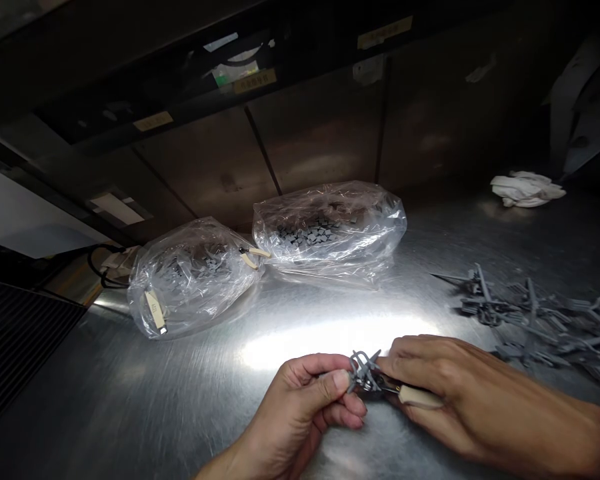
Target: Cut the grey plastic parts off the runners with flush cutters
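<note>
My left hand (307,400) pinches a small grey plastic sprue piece (364,371) between thumb and fingers, just above the steel table. My right hand (433,380) is closed round a small cutting tool with a cream handle (420,398); its tip meets the grey piece. Both hands sit close together at the lower middle of the view.
Two clear plastic bags stand behind the hands on the steel table (180,400): the left bag (190,277) and the right bag (330,227), which holds several small grey parts. A heap of grey sprue pieces (535,323) lies at right. A white cloth (525,189) lies far right.
</note>
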A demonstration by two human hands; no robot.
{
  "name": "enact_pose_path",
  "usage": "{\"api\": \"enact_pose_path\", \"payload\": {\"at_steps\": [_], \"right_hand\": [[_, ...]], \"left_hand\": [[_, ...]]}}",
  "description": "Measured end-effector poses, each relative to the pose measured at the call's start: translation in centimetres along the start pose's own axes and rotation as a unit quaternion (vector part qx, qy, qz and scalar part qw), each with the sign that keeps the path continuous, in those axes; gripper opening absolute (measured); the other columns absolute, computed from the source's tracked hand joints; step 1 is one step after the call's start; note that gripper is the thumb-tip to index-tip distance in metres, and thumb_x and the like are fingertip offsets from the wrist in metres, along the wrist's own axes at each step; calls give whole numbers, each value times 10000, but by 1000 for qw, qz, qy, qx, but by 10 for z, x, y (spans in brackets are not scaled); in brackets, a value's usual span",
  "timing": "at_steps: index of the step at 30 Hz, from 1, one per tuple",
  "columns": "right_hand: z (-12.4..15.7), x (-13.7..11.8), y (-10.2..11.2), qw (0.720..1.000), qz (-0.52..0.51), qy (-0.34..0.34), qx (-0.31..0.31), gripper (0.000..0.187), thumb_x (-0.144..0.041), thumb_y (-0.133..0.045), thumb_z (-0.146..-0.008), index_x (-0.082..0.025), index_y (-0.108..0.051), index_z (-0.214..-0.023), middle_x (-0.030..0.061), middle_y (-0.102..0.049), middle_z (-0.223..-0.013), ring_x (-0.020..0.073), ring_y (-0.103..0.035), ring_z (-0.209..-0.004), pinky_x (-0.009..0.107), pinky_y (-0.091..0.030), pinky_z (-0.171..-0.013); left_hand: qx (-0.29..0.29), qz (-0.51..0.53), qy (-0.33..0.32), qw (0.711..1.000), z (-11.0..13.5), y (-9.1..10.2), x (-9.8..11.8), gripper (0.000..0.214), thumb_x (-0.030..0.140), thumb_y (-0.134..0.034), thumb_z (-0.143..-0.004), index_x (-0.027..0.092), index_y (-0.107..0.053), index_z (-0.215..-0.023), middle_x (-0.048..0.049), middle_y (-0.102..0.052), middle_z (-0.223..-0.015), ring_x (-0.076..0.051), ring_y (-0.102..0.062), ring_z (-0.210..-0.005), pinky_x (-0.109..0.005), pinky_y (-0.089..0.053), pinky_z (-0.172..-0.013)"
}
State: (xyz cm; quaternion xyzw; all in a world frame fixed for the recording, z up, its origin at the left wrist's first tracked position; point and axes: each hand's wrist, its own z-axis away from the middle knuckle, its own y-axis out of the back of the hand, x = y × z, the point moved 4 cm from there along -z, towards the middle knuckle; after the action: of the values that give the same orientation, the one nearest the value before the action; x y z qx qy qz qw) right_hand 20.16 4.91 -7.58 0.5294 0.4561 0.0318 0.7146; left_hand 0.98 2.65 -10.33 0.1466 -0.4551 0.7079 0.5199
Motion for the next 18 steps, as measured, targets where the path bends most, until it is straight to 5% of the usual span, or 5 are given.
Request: {"api": "enact_pose_path", "payload": {"at_steps": [7, 11, 14, 18], "right_hand": [[-3, -2, 4, 999, -24, 17, 35, 185, -169, -579, -890, -245, -748, -881, 25, -712, -788, 182, -671, -719, 281, -505, -699], [-4, -5, 16, 999, -22, 6, 38, 147, -249, -596, -918, -254, -734, -869, 29, -756, -884, 196, -693, -770, 287, -498, -677], [9, -2, 41, 998, -5, -15, 66, 144, -296, -607, -937, -255, -743, -958, 28, -768, -945, 203, -704, -817, 297, -510, -718], [55, 9, 100, 965, 15, -119, 233, 229, -368, -593, -961, -215, -747, -1037, 26, -726, -794, 197, -666, -705, 295, -498, -636]], "left_hand": [[4, 0, 0, 1000, 1, -2, 4, 238, 231, -945, -693, 122, -828, -870, -76, -772, -694, -125, -720, -612, -187, -589, -611], [-7, -1, -5, 1000, 1, -4, 5, 268, 230, -935, -700, 112, -831, -916, -70, -762, -773, -127, -711, -649, -205, -593, -633], [4, -13, -9, 1000, 2, -4, 7, 276, 237, -927, -709, 116, -832, -937, -65, -749, -763, -130, -693, -676, -217, -593, -670], [38, -46, 7, 998, 0, 1, 8, 321, 274, -951, -670, 132, -831, -931, -81, -764, -785, -159, -688, -727, -231, -597, -695]]}}
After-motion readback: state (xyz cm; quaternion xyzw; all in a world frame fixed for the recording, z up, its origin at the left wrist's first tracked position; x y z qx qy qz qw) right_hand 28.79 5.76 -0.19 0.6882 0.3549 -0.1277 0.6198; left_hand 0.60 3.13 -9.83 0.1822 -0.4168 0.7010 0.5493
